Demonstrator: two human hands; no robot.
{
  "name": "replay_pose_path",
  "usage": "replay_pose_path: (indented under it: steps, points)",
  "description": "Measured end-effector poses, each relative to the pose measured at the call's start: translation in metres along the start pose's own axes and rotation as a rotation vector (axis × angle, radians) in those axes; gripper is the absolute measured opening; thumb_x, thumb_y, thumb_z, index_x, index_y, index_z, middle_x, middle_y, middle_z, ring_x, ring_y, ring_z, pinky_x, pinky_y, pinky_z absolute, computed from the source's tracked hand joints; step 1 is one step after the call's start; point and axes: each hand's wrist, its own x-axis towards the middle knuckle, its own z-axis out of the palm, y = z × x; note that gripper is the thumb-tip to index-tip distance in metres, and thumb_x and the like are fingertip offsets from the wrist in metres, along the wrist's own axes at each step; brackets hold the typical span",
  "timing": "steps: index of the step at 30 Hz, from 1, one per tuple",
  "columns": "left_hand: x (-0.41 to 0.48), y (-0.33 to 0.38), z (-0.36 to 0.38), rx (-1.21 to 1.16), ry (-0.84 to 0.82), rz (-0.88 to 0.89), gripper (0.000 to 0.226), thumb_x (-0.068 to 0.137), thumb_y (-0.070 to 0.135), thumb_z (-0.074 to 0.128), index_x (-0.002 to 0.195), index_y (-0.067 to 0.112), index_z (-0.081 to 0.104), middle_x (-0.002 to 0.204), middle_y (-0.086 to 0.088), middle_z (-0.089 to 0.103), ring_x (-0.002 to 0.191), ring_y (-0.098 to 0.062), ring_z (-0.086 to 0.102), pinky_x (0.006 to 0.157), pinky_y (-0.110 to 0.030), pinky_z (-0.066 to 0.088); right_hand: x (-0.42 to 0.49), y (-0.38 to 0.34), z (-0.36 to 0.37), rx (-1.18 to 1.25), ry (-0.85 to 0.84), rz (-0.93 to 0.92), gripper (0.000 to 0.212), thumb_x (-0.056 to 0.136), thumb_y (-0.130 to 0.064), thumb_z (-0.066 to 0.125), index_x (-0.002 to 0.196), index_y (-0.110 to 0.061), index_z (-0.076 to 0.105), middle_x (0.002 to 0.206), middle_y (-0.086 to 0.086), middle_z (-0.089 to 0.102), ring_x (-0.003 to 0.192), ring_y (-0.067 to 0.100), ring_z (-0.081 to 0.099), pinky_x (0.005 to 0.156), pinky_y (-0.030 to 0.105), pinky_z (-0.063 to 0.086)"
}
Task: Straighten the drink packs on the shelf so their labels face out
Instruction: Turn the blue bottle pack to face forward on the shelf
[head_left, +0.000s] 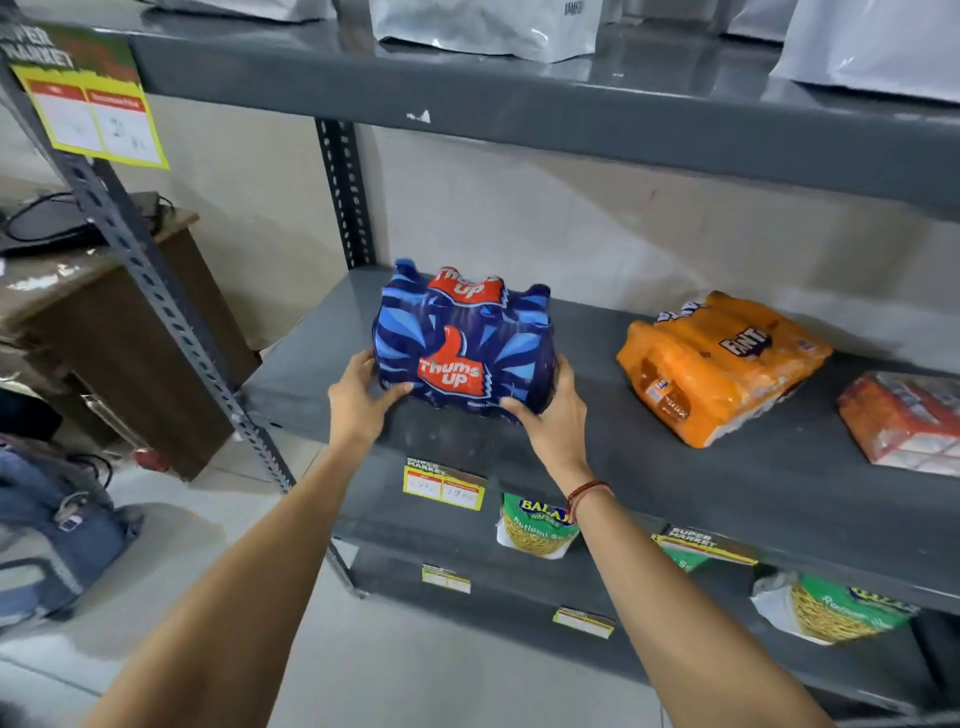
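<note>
Head cam: I see both hands closed on the blue Thums Up pack (464, 345) at frame centre, left hand (358, 397) on its left side, right hand (553, 410) on its lower right corner. Pack sits near the front edge of the grey shelf (675, 467), label facing me. Open shelf between it and the orange Fanta pack (719, 364), which lies tilted. Third pack (909, 421) cut off at right edge, label unreadable. Three packs total.

Blue Thums Up pack (462, 343) upright, label outward; orange Fanta pack (722, 364) askew.
</note>
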Motion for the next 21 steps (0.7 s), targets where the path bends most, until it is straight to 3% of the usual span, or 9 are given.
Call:
replay_pose_path:
  steps: [3, 5, 8, 11, 13, 14, 17, 19, 21]
  points:
    - [-0.017, 0.012, 0.009, 0.033, 0.176, -0.068, 0.071, 0.077, 0.022, 0.074, 0.137, 0.01, 0.039, 0.142, -0.01, 0.048, 0.129, -0.026, 0.046, 0.109, -0.043, 0.036, -0.001, -0.009, -0.005, 0.15, 0.038, 0.054, 0.083, 0.071, -0.038, 0.078, 0.138, -0.017, 0.033, 0.135, -0.001, 0.051, 0.122, 0.011, 0.051, 0.101, 0.028, 0.047]
    - [-0.052, 0.022, 0.027, -0.006, 0.234, -0.009, 0.066, 0.082, 0.023, 0.068, 0.139, 0.011, 0.035, 0.142, -0.009, 0.042, 0.13, -0.023, 0.042, 0.111, -0.04, 0.033, 0.001, -0.02, -0.01, 0.264, 0.096, 0.101, 0.08, 0.077, -0.045, 0.069, 0.141, -0.018, 0.03, 0.146, 0.001, 0.04, 0.133, 0.014, 0.041, 0.107, 0.03, 0.039]
    - [-0.098, 0.032, 0.065, 0.019, 0.073, 0.19, 0.077, 0.084, 0.032, 0.066, 0.145, 0.011, 0.024, 0.151, -0.009, 0.029, 0.139, -0.02, 0.028, 0.115, -0.03, 0.021, 0.019, -0.048, -0.019, 0.361, 0.072, 0.18, 0.062, 0.092, -0.044, 0.048, 0.145, -0.02, 0.025, 0.154, 0.003, 0.029, 0.137, 0.013, 0.032, 0.099, 0.022, 0.03]
    - [-0.102, 0.043, 0.097, 0.039, -0.123, 0.177, 0.112, 0.072, 0.051, 0.071, 0.149, 0.015, -0.003, 0.16, -0.004, -0.004, 0.143, -0.006, -0.004, 0.113, -0.023, 0.005, 0.042, -0.068, -0.027, 0.427, -0.068, 0.23, 0.048, 0.098, -0.046, 0.028, 0.134, -0.017, 0.043, 0.14, 0.0, 0.046, 0.119, 0.006, 0.049, 0.089, 0.009, 0.034]
    - [-0.099, 0.05, 0.11, 0.011, -0.164, 0.134, 0.126, 0.065, 0.056, 0.074, 0.147, 0.015, -0.014, 0.158, -0.007, -0.016, 0.144, -0.011, -0.012, 0.112, -0.023, 0.002, 0.049, -0.073, -0.029, 0.412, -0.154, 0.245, 0.044, 0.098, -0.047, 0.023, 0.114, -0.019, 0.053, 0.114, -0.003, 0.056, 0.091, -0.001, 0.058, 0.072, 0.002, 0.043]
    - [-0.098, 0.051, 0.113, 0.001, -0.167, 0.128, 0.13, 0.063, 0.057, 0.075, 0.146, 0.015, -0.017, 0.158, -0.007, -0.018, 0.145, -0.015, -0.012, 0.113, -0.024, 0.001, 0.05, -0.075, -0.029, 0.381, -0.181, 0.249, 0.044, 0.099, -0.047, 0.022, 0.115, -0.019, 0.053, 0.11, -0.004, 0.054, 0.089, -0.001, 0.056, 0.075, 0.004, 0.042]
    - [-0.091, 0.043, 0.109, -0.013, -0.162, 0.136, 0.132, 0.061, 0.054, 0.078, 0.146, 0.02, -0.018, 0.159, -0.004, -0.012, 0.147, -0.018, -0.003, 0.116, -0.027, 0.009, 0.046, -0.074, -0.031, 0.263, -0.202, 0.222, 0.053, 0.095, -0.055, 0.024, 0.119, -0.017, 0.052, 0.117, -0.001, 0.053, 0.108, 0.011, 0.051, 0.088, 0.02, 0.035]
    - [-0.081, 0.036, 0.096, -0.045, -0.163, 0.148, 0.129, 0.058, 0.049, 0.082, 0.148, 0.026, -0.008, 0.159, -0.001, 0.011, 0.145, -0.016, 0.017, 0.116, -0.03, 0.023, 0.041, -0.065, -0.03, 0.157, -0.153, 0.174, 0.053, 0.087, -0.065, 0.031, 0.106, -0.02, 0.051, 0.117, 0.003, 0.051, 0.106, 0.014, 0.051, 0.085, 0.021, 0.037]
    - [-0.065, 0.033, 0.079, -0.057, -0.195, 0.142, 0.123, 0.056, 0.043, 0.085, 0.147, 0.03, 0.003, 0.15, 0.005, 0.036, 0.133, -0.012, 0.04, 0.108, -0.027, 0.035, 0.031, -0.058, -0.025, 0.08, -0.082, 0.107, 0.051, 0.089, -0.062, 0.036, 0.1, -0.016, 0.055, 0.11, 0.004, 0.05, 0.104, 0.014, 0.048, 0.09, 0.025, 0.035]
